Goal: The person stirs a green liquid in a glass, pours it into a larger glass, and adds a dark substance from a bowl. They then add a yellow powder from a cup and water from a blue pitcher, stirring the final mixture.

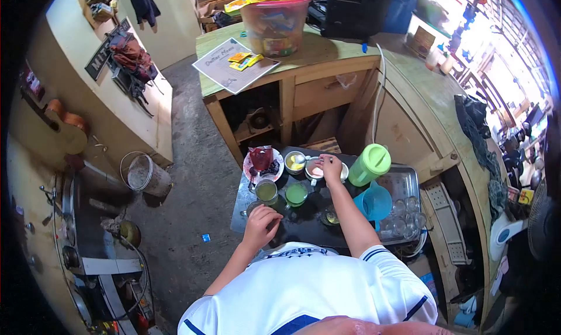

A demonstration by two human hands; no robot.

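Observation:
My left hand [263,225] is at the front left of the dark table [310,228], its fingers bent over a glass at the edge; what they hold is hidden. My right hand [331,167] reaches to the white cups at the back, fingers pinched over a cup with pale pink contents [316,170]; any small thing in them is too small to name. A cup with yellow contents and a spoon [294,162] stands to its left. Between my hands are a glass of green liquid [296,194] and a darker green glass [266,191].
A plate with a dark red packet [262,161] lies at the back left. On the right stand a green lidded pitcher [370,164], a blue jug [374,203] and a metal tray of glasses [411,177]. Behind is a wooden counter [327,53] with a pink tub [276,25].

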